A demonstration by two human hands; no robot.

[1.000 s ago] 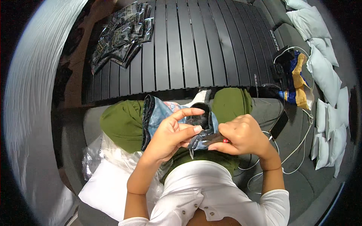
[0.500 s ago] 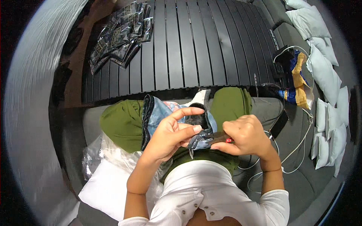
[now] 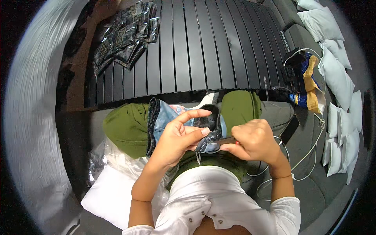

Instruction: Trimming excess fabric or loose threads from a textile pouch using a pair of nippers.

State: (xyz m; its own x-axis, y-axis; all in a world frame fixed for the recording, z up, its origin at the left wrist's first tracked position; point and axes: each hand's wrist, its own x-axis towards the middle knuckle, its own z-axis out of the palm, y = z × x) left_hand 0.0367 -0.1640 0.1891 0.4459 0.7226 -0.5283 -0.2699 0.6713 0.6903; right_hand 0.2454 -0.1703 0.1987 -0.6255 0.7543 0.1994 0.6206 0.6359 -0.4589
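Observation:
A small blue, denim-look garment [image 3: 159, 123] lies across my lap. Dark fleecy lining shows in its round opening [image 3: 206, 116], and a pink-and-white print shows on top. My left hand [image 3: 177, 138] holds the garment near this opening, index finger arched away from the thumb and the other fingers partly hidden beneath. A black trim band [image 3: 203, 144] with pale marks runs along the near edge, and a short pale tag or thread hangs below it. In my right hand [image 3: 252, 141] are small dark metal thread snips [image 3: 226, 140], closed fingers covering most of them; their tips meet the trim.
A black slatted table [image 3: 196, 47] stands ahead, with several dark plastic packets [image 3: 129, 35] at its far left. White cushions [image 3: 337, 78] line the right side. White cables [image 3: 311, 150], a phone [image 3: 290, 129] and a blue-and-yellow bag [image 3: 313, 88] lie right. Clear plastic [image 3: 117, 156] and a white pillow [image 3: 107, 196] lie left.
The snips have turned slightly in my right hand, so less of their blades and red part shows. The garment's opening has spread a little wider. My left hand has barely moved.

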